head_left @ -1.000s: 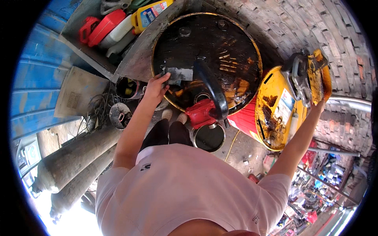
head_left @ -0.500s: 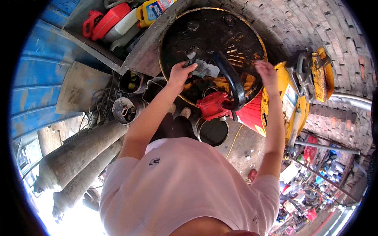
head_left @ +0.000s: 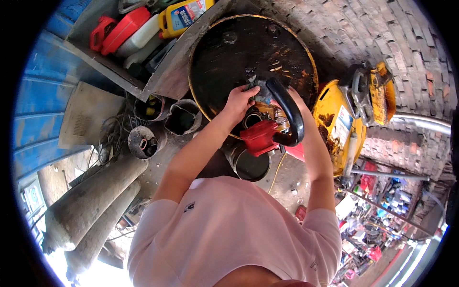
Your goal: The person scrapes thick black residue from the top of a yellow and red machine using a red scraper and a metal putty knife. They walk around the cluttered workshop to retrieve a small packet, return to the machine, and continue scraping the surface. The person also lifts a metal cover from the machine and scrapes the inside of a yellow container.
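My left hand (head_left: 240,101) is closed, pinching a grey, dirty flat piece (head_left: 262,91) that looks like a rag, just above the oily black top of a yellow-rimmed drum (head_left: 229,62). A thick black curved tube (head_left: 291,112) rises from a red fitting (head_left: 260,137) at the drum's near edge. My right hand (head_left: 297,101) reaches in from the right behind that tube. The tube covers most of its fingers, so whether it grips the grey piece too cannot be seen.
To the right stands a yellow drum (head_left: 330,124) with a clamp-like metal tool (head_left: 361,95) beside a brick wall (head_left: 411,57). A bin of red and yellow jugs (head_left: 184,18) sits at upper left. Buckets (head_left: 252,165) and gas cylinders (head_left: 95,196) stand below.
My right hand has moved left from the drum's right edge to behind the black tube. My left hand still holds the grey piece, now lower and nearer the tube.
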Motion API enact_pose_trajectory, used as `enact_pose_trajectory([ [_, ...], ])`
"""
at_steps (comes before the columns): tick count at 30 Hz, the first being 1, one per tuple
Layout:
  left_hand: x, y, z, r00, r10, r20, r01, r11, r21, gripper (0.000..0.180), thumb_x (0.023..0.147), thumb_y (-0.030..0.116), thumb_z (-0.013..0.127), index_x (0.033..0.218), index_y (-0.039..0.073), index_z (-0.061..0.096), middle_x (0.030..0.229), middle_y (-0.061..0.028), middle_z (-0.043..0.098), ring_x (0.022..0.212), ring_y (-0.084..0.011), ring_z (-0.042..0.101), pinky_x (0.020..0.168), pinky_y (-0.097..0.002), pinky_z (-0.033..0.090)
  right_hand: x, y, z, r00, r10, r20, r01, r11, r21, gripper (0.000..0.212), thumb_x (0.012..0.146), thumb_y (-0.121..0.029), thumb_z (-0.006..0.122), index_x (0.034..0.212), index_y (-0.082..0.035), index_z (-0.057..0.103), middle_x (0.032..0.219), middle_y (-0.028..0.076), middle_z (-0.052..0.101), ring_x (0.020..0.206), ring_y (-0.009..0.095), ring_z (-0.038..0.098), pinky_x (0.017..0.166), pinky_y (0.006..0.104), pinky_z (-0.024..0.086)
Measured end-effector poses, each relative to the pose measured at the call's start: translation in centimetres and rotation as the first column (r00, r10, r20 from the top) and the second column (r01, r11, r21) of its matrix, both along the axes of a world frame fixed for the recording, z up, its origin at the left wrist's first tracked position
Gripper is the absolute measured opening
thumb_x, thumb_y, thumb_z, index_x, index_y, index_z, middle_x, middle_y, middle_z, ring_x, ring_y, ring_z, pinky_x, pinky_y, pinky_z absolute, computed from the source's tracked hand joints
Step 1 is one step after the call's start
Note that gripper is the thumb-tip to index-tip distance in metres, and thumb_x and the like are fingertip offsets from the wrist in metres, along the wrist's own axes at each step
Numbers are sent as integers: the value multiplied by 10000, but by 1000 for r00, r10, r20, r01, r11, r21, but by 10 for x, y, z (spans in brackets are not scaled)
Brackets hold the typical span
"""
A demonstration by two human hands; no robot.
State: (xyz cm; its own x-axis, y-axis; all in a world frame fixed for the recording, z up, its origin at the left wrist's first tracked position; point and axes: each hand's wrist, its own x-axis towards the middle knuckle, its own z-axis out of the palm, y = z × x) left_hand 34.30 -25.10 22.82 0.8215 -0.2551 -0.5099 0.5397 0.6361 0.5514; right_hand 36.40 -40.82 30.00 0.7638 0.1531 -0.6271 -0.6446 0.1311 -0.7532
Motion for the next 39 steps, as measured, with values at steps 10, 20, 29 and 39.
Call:
enact_pose_trajectory([
  [10,11,-12,-19,998,-63,30,64,997,-47,141,762,143,613,890,90,587,823,15,575,774,-88,490,644,-247,351,27,-27,-56,998,33,60,-49,959,279,251,798,-95,553,1027,8,546,940,102,604,812,191,605,685,310,494],
  [20,11,-2,13,994,-25,-105,23,1000,-18,154,737,126,666,753,82,520,551,-2,504,465,-150,511,406,-294,411,43,-69,-67,994,-87,59,89,996,-22,265,857,-113,482,1061,55,462,957,138,585,823,237,607,674,299,525],
  [29,0,67,-13,994,62,-89,-52,992,112,211,752,139,642,941,121,550,889,33,553,826,-94,483,669,-272,363,92,-173,-108,990,-56,129,84,971,-224,350,789,-159,620,1035,47,481,791,92,631,541,96,559,377,149,395],
  [39,-29,118,3,968,248,-50,-232,950,209,160,790,136,605,943,110,562,892,23,576,816,-91,499,732,-280,348,179,-149,-124,983,140,120,10,611,-791,655,622,-294,768,1057,85,457,699,49,533,488,98,454,413,225,346],
])
